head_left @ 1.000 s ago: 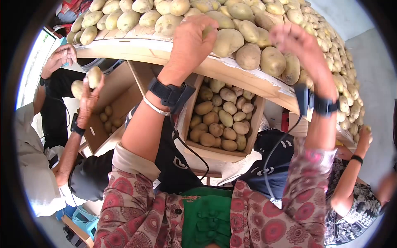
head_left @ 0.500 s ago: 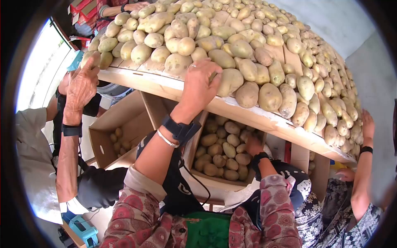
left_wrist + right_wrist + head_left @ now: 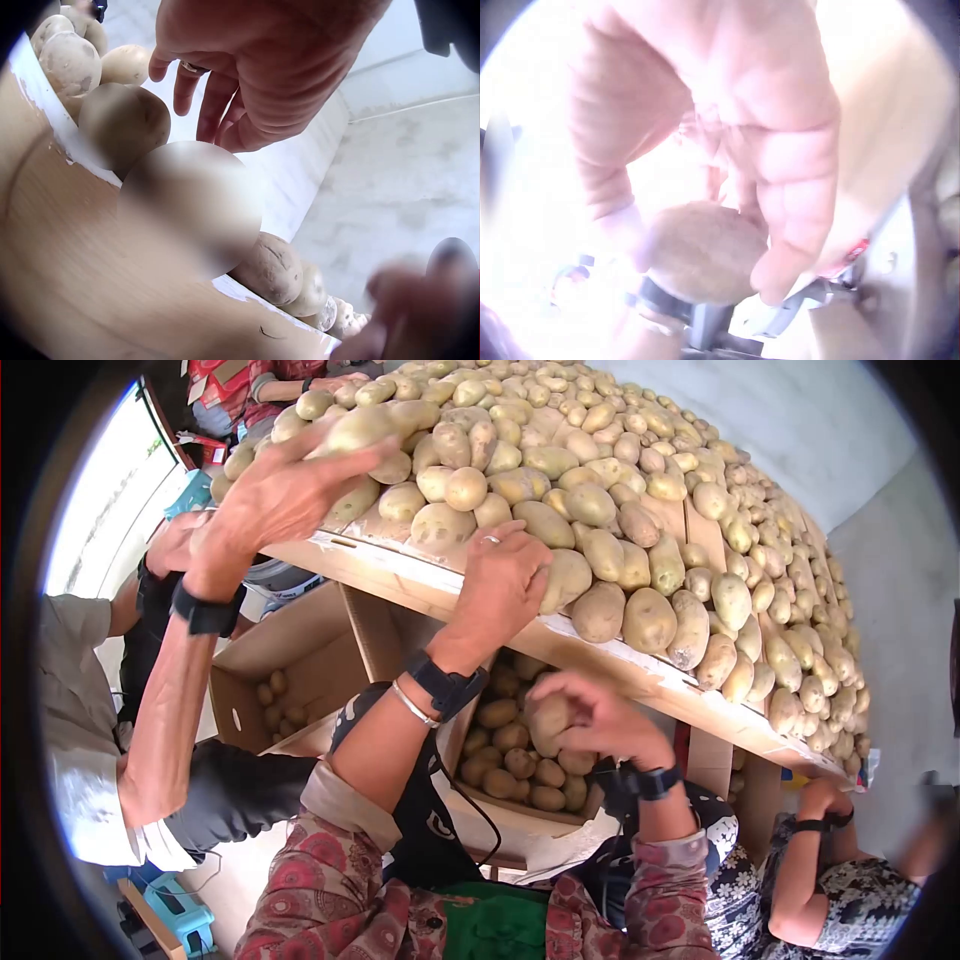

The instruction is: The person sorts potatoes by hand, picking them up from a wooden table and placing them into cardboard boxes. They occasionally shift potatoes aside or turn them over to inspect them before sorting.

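In the head view the left hand (image 3: 500,585) is at the table's front edge, beside a large potato (image 3: 566,582). The left wrist view has the hand's (image 3: 262,71) fingers hanging loosely bent above a blurred potato (image 3: 193,206), with nothing gripped. The right hand (image 3: 618,722) pinches a potato (image 3: 548,726) over a cardboard box of potatoes (image 3: 520,762). Seen from the right wrist, thumb and fingers of the right hand (image 3: 727,112) hold that potato (image 3: 705,251) from opposite sides.
Many potatoes (image 3: 650,622) cover the sloping tabletop, whose wooden edge (image 3: 400,585) runs above the boxes. At left, another person's hand (image 3: 285,495) carries a potato near the table, above a second box (image 3: 290,660). Other people are at the right and far left.
The right hand went from above the tabletop down into the box, and has risen with a potato. The left hand stays by the table edge. The neighbour's hand moved right over the table.
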`<state>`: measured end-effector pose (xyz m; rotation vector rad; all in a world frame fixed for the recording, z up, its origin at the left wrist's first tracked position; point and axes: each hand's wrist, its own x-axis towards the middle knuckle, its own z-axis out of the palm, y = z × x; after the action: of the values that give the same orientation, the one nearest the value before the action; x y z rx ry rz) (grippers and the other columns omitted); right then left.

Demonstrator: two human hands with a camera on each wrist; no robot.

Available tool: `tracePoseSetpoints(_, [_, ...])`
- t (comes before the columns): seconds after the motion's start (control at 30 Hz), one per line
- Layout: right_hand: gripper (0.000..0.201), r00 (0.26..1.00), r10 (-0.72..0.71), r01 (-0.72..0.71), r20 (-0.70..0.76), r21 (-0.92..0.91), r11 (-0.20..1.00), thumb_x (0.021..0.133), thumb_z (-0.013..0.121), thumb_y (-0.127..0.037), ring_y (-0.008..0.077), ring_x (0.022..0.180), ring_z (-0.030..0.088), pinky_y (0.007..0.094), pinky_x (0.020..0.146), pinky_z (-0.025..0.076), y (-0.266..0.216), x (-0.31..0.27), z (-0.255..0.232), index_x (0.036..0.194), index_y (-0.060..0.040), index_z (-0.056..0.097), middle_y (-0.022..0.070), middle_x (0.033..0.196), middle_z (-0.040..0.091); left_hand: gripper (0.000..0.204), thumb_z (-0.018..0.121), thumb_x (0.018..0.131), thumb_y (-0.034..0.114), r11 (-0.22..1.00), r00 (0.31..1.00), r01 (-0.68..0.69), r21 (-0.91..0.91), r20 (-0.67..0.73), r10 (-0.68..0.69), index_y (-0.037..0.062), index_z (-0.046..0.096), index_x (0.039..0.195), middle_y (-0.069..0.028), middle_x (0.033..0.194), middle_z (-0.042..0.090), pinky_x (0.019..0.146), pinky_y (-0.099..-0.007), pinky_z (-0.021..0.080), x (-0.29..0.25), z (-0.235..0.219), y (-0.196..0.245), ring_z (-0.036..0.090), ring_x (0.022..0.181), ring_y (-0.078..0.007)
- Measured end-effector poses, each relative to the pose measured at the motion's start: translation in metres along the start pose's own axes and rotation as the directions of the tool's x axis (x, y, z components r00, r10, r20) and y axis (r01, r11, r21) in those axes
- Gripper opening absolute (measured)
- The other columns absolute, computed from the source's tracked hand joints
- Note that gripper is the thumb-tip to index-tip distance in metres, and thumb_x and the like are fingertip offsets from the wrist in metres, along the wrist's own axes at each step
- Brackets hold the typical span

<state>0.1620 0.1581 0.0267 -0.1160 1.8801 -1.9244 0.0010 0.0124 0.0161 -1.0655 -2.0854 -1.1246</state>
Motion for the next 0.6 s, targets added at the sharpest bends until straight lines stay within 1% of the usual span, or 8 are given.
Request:
tracePoseSetpoints(0.1, [0.049,0.896,-0.373,0.33,-0.241,-0.2,0.923,0.074,0.063,0.001,0.0071,0.091,0.056,0.0222,0.077,0.047,-0.046,0.014,-0.015,0.119,-0.0106,0.052,-0.0038,0.102,0.057,0.018,0.064,0.074,0.001,0.996,0.999,0.019,0.082,-0.041,-0.015,0.0072,0.062,0.091,-0.0096,0.096,0.064,0.101,-0.0469,0.03,0.001,-0.009,0.003,0.051,0.112,-0.036])
tracePoseSetpoints(0.17, [0.051,0.795,-0.349,0.156,-0.496,-0.39,0.908,0.074,0.064,-0.001,0.0076,0.087,0.057,0.0227,0.077,0.048,-0.082,0.026,-0.024,0.122,-0.0108,0.053,-0.0031,0.099,0.061,0.019,0.064,0.074,0.001,0.988,0.996,0.041,0.151,-0.089,-0.028,0.0084,0.063,0.092,-0.0083,0.103,0.063,0.104,-0.0475,0.026,0.001,-0.015,0.006,0.048,0.118,-0.0353])
tracePoseSetpoints(0.2, [0.051,0.795,-0.35,0.156,-0.494,-0.392,0.907,0.074,0.064,-0.001,0.0076,0.087,0.057,0.0227,0.077,0.048,-0.089,0.037,-0.03,0.122,-0.0108,0.053,-0.0031,0.099,0.061,0.021,0.063,0.074,0.003,0.983,0.996,0.049,0.178,-0.083,-0.035,0.0097,0.064,0.093,-0.0074,0.112,0.06,0.105,-0.0484,0.023,0.0,-0.019,0.005,0.043,0.122,-0.0348])
tracePoseSetpoints(0.27, [0.05,0.606,-0.606,0.231,-0.515,-0.615,0.754,0.076,0.067,-0.003,0.0067,0.089,0.056,0.0229,0.076,0.048,-0.1,0.058,-0.041,0.123,-0.0109,0.053,-0.0003,0.107,0.061,0.022,0.063,0.074,0.004,0.976,0.995,0.063,0.208,-0.084,-0.046,0.0111,0.064,0.095,-0.0064,0.12,0.056,0.106,-0.0492,0.021,0.003,-0.03,0.005,0.039,0.126,-0.0343])
tracePoseSetpoints(0.4, [0.051,0.524,-0.702,0.286,-0.482,-0.677,0.678,0.077,0.07,-0.005,0.0143,0.1,0.057,0.0283,0.082,0.048,-0.105,0.089,-0.032,0.125,-0.0116,0.053,0.0068,0.117,0.058,0.04,0.062,0.078,0.012,0.983,0.975,-0.013,0.186,-0.215,0.054,0.0084,0.055,0.117,-0.0133,0.133,0.044,0.106,-0.0551,0.017,0.005,-0.044,0.005,0.031,0.13,-0.039])
tracePoseSetpoints(0.47, [0.055,0.456,-0.841,0.144,-0.292,-0.908,0.394,0.077,0.07,-0.005,0.0258,0.113,0.053,0.036,0.092,0.045,-0.093,0.107,-0.033,0.128,-0.0134,0.051,0.0115,0.125,0.054,0.048,0.061,0.082,0.019,0.989,0.956,-0.011,0.148,-0.288,0.054,0.0066,0.049,0.127,-0.0162,0.137,0.04,0.106,-0.0573,0.015,0.006,-0.047,0.001,0.028,0.132,-0.0404])
tracePoseSetpoints(0.53, [0.059,0.51,-0.829,0.079,-0.23,-0.947,0.311,0.079,0.068,-0.009,0.0353,0.119,0.048,0.0408,0.099,0.04,-0.066,0.118,-0.036,0.133,-0.0153,0.046,0.0198,0.128,0.049,0.063,0.053,0.088,0.045,0.992,0.95,-0.014,0.123,-0.308,0.051,0.0131,0.037,0.14,-0.019,0.146,0.027,0.101,-0.0652,0.011,0.003,-0.045,0.002,0.019,0.134,-0.0444])
tracePoseSetpoints(0.6, [0.059,0.754,-0.611,-0.262,-0.24,-0.964,0.056,0.082,0.065,-0.015,0.036,0.121,0.047,0.0402,0.101,0.038,-0.049,0.12,-0.026,0.136,-0.0156,0.042,0.0269,0.133,0.042,0.068,0.048,0.088,0.053,0.993,0.956,-0.005,0.119,-0.292,0.04,0.0134,0.034,0.141,-0.0196,0.147,0.023,0.101,-0.066,0.01,0.003,-0.044,0.0,0.016,0.134,-0.0466])
